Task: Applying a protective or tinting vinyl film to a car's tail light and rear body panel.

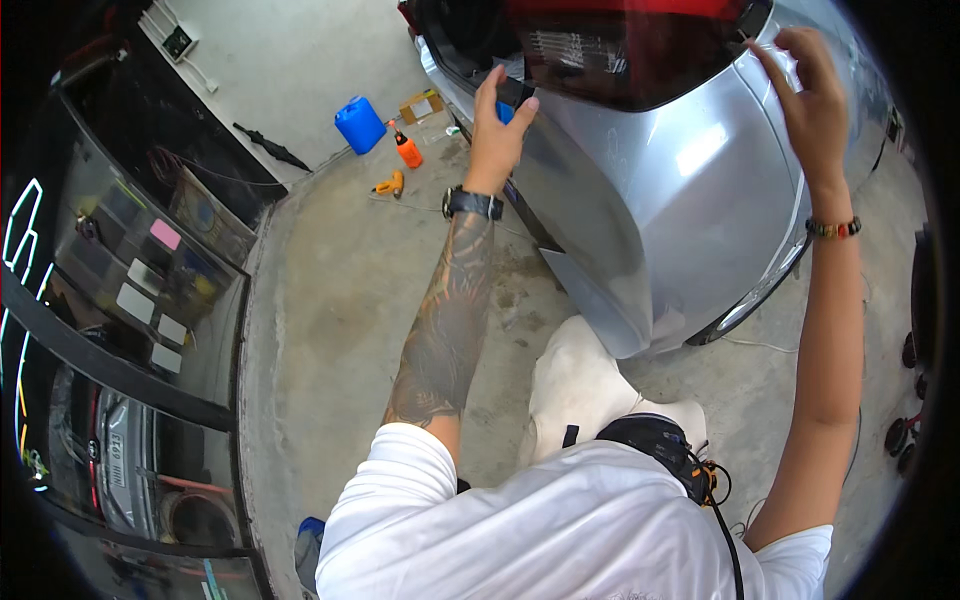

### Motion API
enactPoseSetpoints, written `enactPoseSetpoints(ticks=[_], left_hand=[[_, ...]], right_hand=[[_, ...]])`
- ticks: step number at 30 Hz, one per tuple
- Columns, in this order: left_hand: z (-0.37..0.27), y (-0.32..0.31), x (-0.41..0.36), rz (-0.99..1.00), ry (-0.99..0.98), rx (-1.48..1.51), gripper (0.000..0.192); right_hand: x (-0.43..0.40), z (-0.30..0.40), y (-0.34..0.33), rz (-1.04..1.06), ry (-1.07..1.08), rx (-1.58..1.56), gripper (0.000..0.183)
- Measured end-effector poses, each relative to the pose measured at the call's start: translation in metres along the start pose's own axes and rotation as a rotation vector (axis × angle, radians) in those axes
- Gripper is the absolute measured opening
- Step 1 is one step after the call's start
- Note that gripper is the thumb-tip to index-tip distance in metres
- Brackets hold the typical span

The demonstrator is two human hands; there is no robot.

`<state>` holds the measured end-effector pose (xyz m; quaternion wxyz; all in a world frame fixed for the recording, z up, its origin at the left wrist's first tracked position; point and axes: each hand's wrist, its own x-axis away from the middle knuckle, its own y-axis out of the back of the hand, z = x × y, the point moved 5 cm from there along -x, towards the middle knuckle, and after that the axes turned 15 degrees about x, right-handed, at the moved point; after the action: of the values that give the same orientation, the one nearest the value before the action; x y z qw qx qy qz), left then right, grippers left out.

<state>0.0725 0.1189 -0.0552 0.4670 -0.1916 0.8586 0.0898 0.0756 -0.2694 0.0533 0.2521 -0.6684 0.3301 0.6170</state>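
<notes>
A silver car's rear bumper [675,172] and its red tail light [637,52] lie before me. A smoky, see-through film [600,217] hangs over the bumper's left side. My left hand [499,124] is at the film's upper left edge, near the open trunk, with a blue object [505,112] between thumb and fingers. The blue object is mostly hidden, so its kind cannot be told. Raised at the right end of the tail light, my right hand [814,97] has its index finger and thumb apart near a small dark piece; whether it holds anything cannot be told.
On the concrete floor at the left stand a blue jerrycan [360,125], an orange spray bottle [407,148] and a cardboard box [421,106]. A yellow heat gun [389,184] lies nearby with its cord. A black umbrella [271,146] leans by the wall; glass panels [150,300] run along the far left.
</notes>
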Motion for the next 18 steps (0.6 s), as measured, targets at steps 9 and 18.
enactPoseSetpoints(ticks=[9, 18], left_hand=[[0.015, -0.014, -0.030, 0.107, -0.104, 0.064, 0.023], [0.012, -0.004, -0.026, 0.062, -0.307, -0.155, 0.015]], right_hand=[[-0.001, 0.056, -0.023, 0.537, 0.112, 0.006, 0.033], [0.000, 0.061, -0.031, 0.615, 0.125, 0.205, 0.040]])
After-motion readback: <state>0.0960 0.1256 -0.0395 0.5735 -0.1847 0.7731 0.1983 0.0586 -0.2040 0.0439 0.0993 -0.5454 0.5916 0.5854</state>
